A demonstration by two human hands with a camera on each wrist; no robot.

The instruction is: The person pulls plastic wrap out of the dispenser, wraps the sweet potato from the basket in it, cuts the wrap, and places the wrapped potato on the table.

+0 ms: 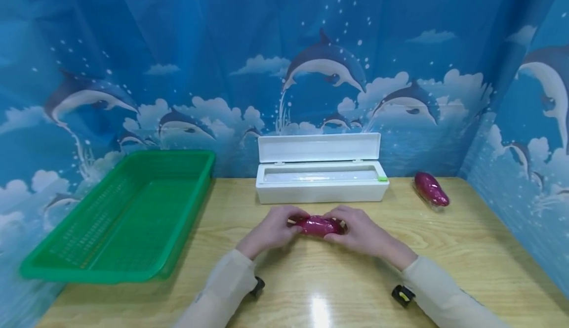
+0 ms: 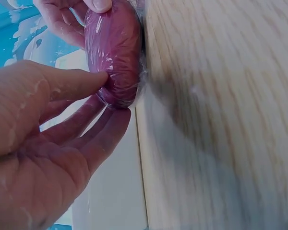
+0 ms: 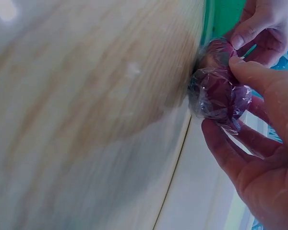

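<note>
A purple-red sweet potato [image 1: 318, 225] wrapped in clear plastic film lies between both hands, low over the table in the middle. My left hand [image 1: 279, 229] pinches one end with thumb and fingers. At the opposite end, my right hand [image 1: 355, 230] holds it the same way. Up close in the left wrist view, the film hugs the sweet potato [image 2: 116, 52] smoothly along its side. Bunched, crinkled film covers the end of the sweet potato [image 3: 216, 93] in the right wrist view.
Just behind the hands stands a white cling film dispenser box [image 1: 320, 193], its lid raised, with a green slider [image 1: 382, 179] at its right end. A green plastic basket [image 1: 160, 264] is on the left. Another wrapped sweet potato [image 1: 431, 189] lies at the back right.
</note>
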